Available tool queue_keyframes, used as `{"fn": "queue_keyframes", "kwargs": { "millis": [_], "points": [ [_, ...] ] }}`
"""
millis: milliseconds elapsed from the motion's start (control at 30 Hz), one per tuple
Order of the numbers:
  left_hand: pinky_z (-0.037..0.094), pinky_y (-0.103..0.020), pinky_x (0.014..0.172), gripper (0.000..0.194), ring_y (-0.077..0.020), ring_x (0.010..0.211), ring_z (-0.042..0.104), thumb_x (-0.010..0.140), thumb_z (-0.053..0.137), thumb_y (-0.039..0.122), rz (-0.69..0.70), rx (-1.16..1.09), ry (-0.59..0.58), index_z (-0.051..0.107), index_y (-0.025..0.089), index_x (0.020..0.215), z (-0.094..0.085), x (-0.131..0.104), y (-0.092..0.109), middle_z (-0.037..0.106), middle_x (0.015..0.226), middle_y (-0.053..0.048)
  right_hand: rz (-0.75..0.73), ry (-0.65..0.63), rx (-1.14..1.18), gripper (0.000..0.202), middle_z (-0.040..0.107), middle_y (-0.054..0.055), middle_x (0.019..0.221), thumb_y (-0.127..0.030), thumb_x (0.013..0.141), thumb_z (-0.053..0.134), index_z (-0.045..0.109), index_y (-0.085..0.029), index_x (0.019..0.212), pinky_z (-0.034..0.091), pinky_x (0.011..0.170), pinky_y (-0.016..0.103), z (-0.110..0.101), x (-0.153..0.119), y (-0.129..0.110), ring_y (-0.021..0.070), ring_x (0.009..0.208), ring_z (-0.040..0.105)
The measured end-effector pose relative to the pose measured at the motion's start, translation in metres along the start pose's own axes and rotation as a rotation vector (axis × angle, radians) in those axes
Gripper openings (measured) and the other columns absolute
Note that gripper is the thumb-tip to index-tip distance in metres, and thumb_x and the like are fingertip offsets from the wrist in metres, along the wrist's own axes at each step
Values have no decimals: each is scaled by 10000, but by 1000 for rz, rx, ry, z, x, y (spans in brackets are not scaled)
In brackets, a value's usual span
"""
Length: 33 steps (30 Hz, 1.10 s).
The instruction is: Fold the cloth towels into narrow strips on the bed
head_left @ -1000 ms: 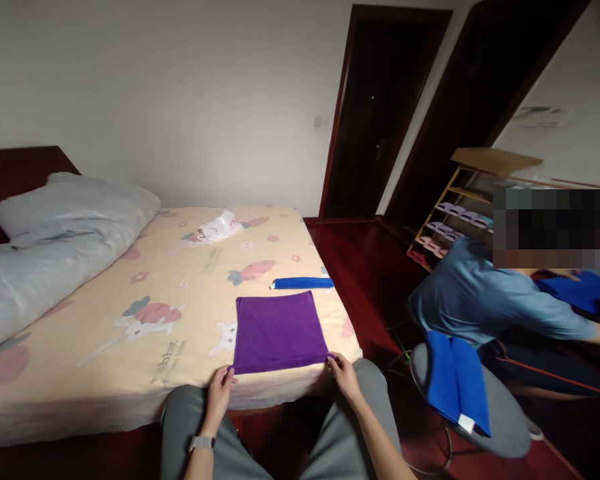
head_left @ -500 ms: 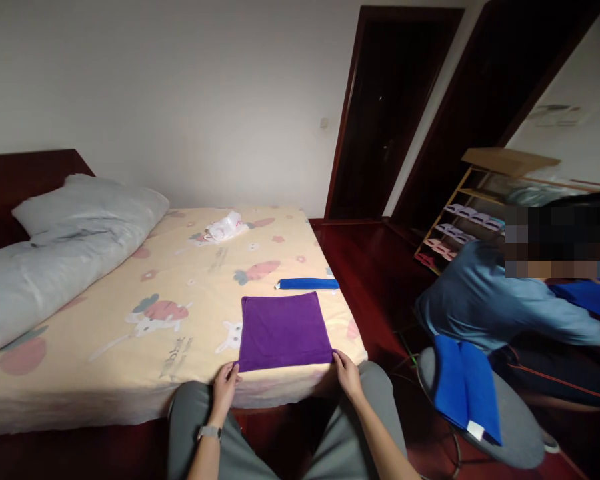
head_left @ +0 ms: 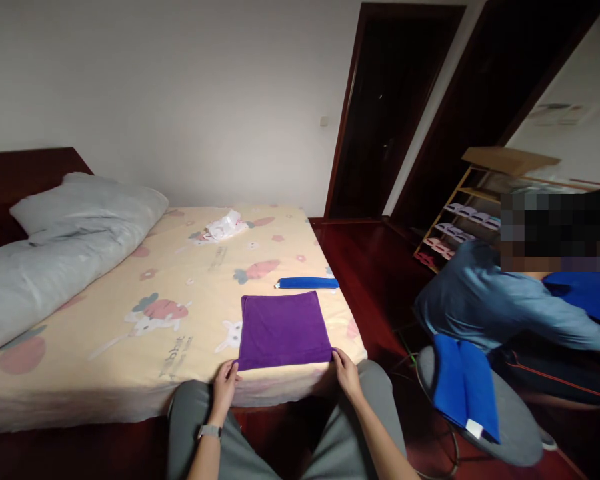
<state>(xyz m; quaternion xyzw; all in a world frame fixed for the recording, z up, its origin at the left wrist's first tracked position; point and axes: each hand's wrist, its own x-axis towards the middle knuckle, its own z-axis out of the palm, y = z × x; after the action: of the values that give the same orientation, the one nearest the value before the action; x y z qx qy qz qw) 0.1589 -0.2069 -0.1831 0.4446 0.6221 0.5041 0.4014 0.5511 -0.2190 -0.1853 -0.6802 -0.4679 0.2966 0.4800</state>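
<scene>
A purple cloth lies flat in a near-square on the bed, close to its front edge. My left hand pinches the near left corner between thumb and fingers. At the near right corner, my right hand grips the cloth in the same way. Just beyond the cloth's far edge rests a narrow folded blue cloth with a small white tag at its left end.
The bed carries a white plastic bag and a grey quilt. To the right, a round grey stool bears folded blue cloths. A person in a blue shirt sits beside it, near a shoe rack.
The person on the right has shifted slightly, and the blue cloth by them has moved a little leftward. My hands and the purple cloth look almost unchanged.
</scene>
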Motion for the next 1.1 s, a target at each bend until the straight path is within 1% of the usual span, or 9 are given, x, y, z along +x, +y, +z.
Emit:
{"fn": "queue_keyframes", "kwargs": {
  "millis": [200,367,467,567,633,700,800,933,1100],
  "points": [
    [534,-332,593,685,-211,628,655,679,622,769,14,11,13,657,160,992,1,-1,6,706,796,-52,1,20,25,519,712,121,1187,-565,842,489,729,-171,1078,455,1073,459,-1,1,-2,306,1174,629],
    [516,-332,690,576,-197,621,626,786,580,701,117,75,20,651,170,995,-1,2,10,619,623,9,-42,21,4,502,710,111,1192,-554,857,485,724,-181,1093,445,1079,455,-8,5,-3,295,1169,629],
    [502,-332,641,580,-198,577,606,790,563,706,120,139,7,664,173,994,-2,6,8,592,583,16,-54,5,-21,487,711,102,1194,-549,857,493,726,-192,1091,448,1071,448,-10,8,-4,291,1162,632],
    [518,-354,638,558,-233,638,642,788,552,694,133,209,33,678,185,981,-1,11,5,674,694,-38,-63,-37,-53,471,718,92,1178,-536,874,475,722,-203,1096,464,1042,434,-10,11,-6,285,1133,646],
    [539,-382,724,496,-266,777,683,811,541,648,180,263,60,683,201,972,1,14,5,727,861,-86,-68,-54,-95,466,723,91,1162,-525,894,449,717,-209,1106,473,1017,419,-9,13,-7,282,1112,655],
    [533,-406,814,439,-286,895,691,846,514,593,229,334,78,681,211,985,3,18,6,737,974,-110,-71,-50,-158,466,727,94,1145,-517,911,423,713,-216,1117,486,976,403,-7,14,-9,282,1084,665],
    [520,-415,854,393,-293,943,692,881,485,532,276,449,84,680,222,1024,8,20,9,738,1018,-125,-101,-13,-287,467,733,97,1108,-502,934,383,708,-226,1124,502,893,384,-5,14,-10,283,1014,682],
    [519,-406,863,381,-289,952,696,904,448,488,334,572,49,681,222,1046,11,21,9,738,1048,-134,-154,12,-479,489,739,113,1038,-484,967,321,693,-209,1127,493,827,373,-5,14,-11,278,924,689],
    [520,-411,884,396,-289,965,691,912,417,476,390,611,11,682,227,1069,7,27,12,736,1060,-138,-226,-27,-637,472,738,100,994,-464,993,296,668,-221,1155,471,809,362,-15,20,-20,274,911,672]
  ]
}}
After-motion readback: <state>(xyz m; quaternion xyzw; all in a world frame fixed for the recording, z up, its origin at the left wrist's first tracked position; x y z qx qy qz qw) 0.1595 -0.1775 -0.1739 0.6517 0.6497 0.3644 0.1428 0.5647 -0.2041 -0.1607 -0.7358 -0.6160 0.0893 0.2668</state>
